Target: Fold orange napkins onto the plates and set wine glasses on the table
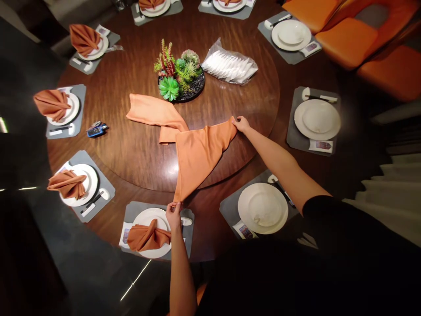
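At the near side of the wooden turntable [141,160], an orange napkin [201,151] is stretched out. Left hand [174,213]: fingers clamped on its near corner, beside a white plate [149,214] bearing a folded napkin [149,238]. Right hand [242,124]: fingertips pinched on its far right corner. More orange cloth [156,109] lies left and farther off; beyond it, a succulent arrangement [180,69], plastic bag [229,66] just to its right.
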A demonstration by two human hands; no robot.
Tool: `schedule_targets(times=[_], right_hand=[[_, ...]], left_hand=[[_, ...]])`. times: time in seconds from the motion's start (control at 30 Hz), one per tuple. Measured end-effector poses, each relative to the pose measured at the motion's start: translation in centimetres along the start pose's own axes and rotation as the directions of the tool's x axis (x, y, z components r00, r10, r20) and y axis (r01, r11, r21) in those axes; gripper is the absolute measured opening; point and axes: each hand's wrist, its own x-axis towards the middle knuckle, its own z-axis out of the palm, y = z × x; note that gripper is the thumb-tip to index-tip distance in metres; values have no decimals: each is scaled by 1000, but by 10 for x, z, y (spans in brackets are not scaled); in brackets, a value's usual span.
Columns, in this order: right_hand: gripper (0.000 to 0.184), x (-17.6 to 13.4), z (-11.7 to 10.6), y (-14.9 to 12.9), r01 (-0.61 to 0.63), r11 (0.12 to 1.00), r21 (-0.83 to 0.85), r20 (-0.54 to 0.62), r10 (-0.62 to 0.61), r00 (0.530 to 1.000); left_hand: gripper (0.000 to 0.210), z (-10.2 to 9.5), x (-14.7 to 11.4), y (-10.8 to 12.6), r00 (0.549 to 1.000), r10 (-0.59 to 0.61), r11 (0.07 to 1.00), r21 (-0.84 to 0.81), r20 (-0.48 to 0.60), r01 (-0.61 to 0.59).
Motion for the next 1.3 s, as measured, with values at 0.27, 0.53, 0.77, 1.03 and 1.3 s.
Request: schedule_targets(times=[0.27, 0.53, 0.77, 1.03, 1.3], right_hand=[[10, 19, -57, -13, -2, 934, 357, 164, -60, 985], [23, -31, -145, 95, -115, 946, 303, -3, 122, 993], [33, -23, -176, 137, 131, 979, -153, -194, -160, 968], [41, -60, -104, 86, 390, 739, -550, -84, -513, 854], [71, -118, 62, 22, 657, 587, -474, 471, -461, 752]], left_hand=[[59, 1, 4, 5, 993, 68, 993, 99, -94, -59], [56, 30, -4, -23, 998, 52, 997, 47, 38, -53], [52, 41, -6, -39, 993, 71, 983, 163, 93, -86], [41, 56, -18, -49, 988, 69, 996, 46, 140, -76], [49, 55, -30, -49, 990, 64, 998, 7, 127, -65]])
